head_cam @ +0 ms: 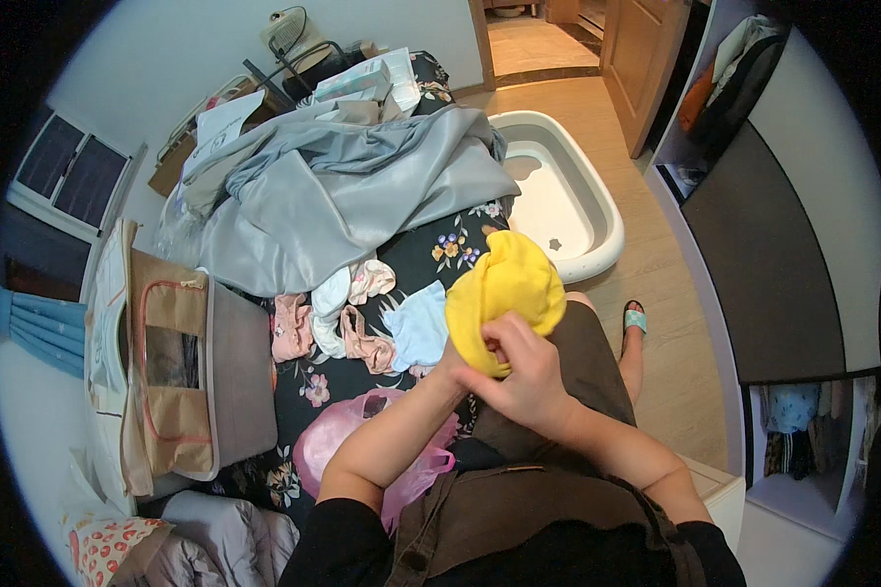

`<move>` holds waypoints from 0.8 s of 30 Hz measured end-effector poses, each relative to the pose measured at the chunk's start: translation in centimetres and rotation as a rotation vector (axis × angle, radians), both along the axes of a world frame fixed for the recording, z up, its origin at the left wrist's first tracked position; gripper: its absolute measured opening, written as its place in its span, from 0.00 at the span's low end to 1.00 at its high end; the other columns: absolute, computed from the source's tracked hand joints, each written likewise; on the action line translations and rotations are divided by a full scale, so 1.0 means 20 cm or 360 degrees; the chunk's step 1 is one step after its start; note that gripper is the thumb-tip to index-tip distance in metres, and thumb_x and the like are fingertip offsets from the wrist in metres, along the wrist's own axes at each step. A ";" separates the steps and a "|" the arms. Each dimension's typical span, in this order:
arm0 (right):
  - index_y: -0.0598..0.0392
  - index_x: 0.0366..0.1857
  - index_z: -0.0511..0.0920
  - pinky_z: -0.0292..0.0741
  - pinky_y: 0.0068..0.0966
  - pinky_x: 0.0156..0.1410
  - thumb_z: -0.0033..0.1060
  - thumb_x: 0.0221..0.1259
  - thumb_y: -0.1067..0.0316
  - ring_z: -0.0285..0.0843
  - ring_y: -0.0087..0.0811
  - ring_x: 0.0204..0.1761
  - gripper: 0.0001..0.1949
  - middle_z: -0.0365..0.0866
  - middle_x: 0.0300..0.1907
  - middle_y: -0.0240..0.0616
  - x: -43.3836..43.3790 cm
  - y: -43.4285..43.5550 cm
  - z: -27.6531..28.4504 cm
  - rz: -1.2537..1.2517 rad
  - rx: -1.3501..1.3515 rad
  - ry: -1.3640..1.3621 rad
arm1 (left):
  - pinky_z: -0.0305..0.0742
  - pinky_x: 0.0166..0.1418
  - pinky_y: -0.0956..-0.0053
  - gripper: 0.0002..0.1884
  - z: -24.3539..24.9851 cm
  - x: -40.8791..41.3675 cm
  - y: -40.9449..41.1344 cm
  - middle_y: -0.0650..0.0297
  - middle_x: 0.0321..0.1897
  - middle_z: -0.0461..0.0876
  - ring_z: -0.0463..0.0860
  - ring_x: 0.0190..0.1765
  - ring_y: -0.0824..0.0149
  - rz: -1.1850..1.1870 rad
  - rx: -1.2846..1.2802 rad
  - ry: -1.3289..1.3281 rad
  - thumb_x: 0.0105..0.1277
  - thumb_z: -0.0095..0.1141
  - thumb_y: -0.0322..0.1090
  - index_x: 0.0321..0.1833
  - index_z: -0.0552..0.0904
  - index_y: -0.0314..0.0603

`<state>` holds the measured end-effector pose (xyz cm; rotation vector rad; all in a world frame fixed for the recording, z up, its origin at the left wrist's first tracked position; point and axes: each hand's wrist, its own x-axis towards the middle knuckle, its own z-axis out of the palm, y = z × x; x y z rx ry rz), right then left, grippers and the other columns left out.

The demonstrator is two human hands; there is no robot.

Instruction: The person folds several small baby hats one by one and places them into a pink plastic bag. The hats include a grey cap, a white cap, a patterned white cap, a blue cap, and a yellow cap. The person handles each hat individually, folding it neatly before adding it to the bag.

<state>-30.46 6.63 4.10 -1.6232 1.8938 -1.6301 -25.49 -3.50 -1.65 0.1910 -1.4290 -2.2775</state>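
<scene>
A yellow cloth garment (510, 286) is bunched up in front of me, above my lap. My right hand (525, 370) grips its lower edge between thumb and curled fingers. My left hand (457, 361) reaches inside or behind the yellow cloth, so its fingers are hidden and their hold does not show. Left of the garment, a light blue cloth piece (420, 328) lies on the black floral bedding (319, 389). Beside it are small pink garments (291, 328) and a white one (330, 312). A pink plastic bag (352, 433) rests under my left forearm.
A grey satin sheet (286, 213) is heaped across the bed. A storage box (244, 374) stands at the left. Beyond the bed, a white and grey plastic tub (609, 227) sits on the wooden floor. An open wardrobe (793, 440) is at the right.
</scene>
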 end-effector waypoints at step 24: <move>0.60 0.30 0.74 0.66 0.31 0.40 0.60 0.45 0.72 0.70 0.41 0.33 0.08 0.72 0.28 0.40 -0.13 0.02 -0.11 -0.0275 -0.0049 0.0116 | 0.47 0.70 0.61 0.28 0.15 0.01 0.01 0.57 0.65 0.57 0.56 0.67 0.57 0.0091 0.0995 0.0262 0.70 0.27 0.51 0.66 0.54 0.40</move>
